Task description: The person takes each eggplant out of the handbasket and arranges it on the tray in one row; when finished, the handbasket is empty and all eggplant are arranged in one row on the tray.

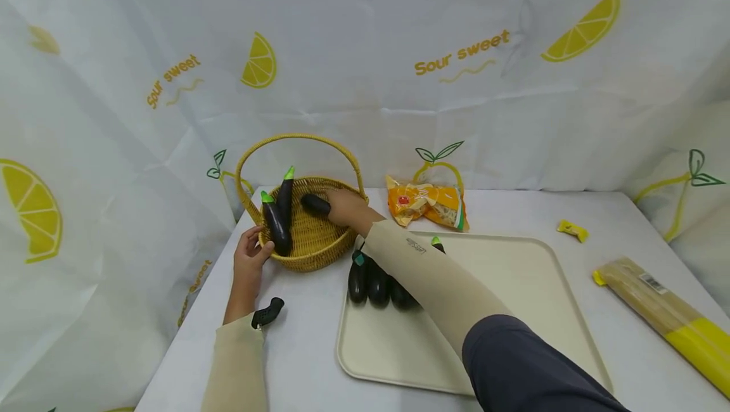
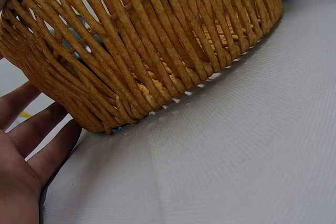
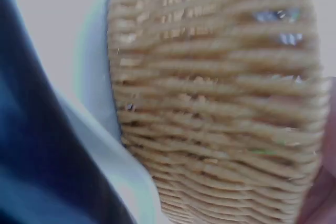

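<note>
A yellow wicker basket [image 1: 310, 260] with a tall handle stands at the back left of the table. Two dark eggplants with green caps [image 1: 277, 225] lean inside its left part. My right hand [image 1: 346, 209] reaches over the rim and holds another eggplant [image 1: 315, 204] above the basket's floor. At the left rim my left hand [image 1: 249, 260] holds the basket, its fingers [image 2: 50, 129] against the woven side in the left wrist view. The right wrist view shows mainly the wicker wall [image 3: 220, 93], with a bit of the right hand at its edge.
A cream tray [image 1: 513, 310] lies right of the basket, bearing several eggplants [image 1: 379, 285], partly under my right sleeve. Behind it sits an orange food bag [image 1: 428, 203]. Farther right are a small yellow packet [image 1: 573, 230] and a long pack of noodles [image 1: 661, 310].
</note>
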Action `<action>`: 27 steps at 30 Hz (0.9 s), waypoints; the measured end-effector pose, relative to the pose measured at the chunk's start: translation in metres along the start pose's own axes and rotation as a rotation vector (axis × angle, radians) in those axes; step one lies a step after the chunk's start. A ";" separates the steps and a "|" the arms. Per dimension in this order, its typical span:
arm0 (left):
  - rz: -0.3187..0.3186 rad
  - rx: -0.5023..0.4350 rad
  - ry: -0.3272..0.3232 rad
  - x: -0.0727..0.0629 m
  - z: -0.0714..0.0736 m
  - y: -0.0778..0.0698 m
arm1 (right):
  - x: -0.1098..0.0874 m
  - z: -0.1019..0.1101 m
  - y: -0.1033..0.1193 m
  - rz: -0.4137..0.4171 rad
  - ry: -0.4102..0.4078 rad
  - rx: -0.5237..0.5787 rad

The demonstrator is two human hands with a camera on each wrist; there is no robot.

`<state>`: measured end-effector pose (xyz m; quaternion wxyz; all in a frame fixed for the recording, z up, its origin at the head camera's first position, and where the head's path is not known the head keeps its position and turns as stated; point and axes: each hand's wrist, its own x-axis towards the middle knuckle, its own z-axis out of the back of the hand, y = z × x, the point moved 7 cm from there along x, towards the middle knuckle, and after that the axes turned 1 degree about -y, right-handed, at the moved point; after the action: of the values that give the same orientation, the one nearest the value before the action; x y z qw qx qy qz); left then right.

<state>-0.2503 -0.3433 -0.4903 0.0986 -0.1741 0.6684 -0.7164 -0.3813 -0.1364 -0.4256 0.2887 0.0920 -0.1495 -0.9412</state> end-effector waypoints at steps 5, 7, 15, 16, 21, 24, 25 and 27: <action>-0.001 -0.026 0.011 0.003 0.001 0.002 | -0.013 0.018 0.002 -0.036 -0.108 0.014; 0.002 -0.022 0.013 0.003 0.001 0.002 | -0.018 0.024 0.003 -0.045 -0.153 0.055; 0.018 -0.012 -0.010 0.000 0.001 0.002 | -0.029 0.036 0.008 0.007 -0.301 0.339; 0.017 -0.018 -0.009 0.000 0.001 0.002 | -0.030 0.037 0.009 0.024 -0.318 0.372; 0.027 -0.056 0.009 -0.002 -0.001 -0.003 | -0.037 0.039 0.011 0.119 -0.384 0.565; 0.029 -0.052 0.012 -0.002 -0.001 -0.003 | -0.043 0.042 0.012 0.176 -0.424 0.674; 0.030 -0.046 0.011 -0.002 -0.001 -0.003 | -0.045 0.044 0.013 0.191 -0.437 0.707; 0.020 -0.033 0.008 -0.001 0.000 -0.001 | -0.051 0.048 0.015 0.222 -0.460 0.764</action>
<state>-0.2496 -0.3429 -0.4892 0.1000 -0.1660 0.6823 -0.7049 -0.3446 -0.1082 -0.3708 0.2926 -0.0359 -0.5548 -0.7780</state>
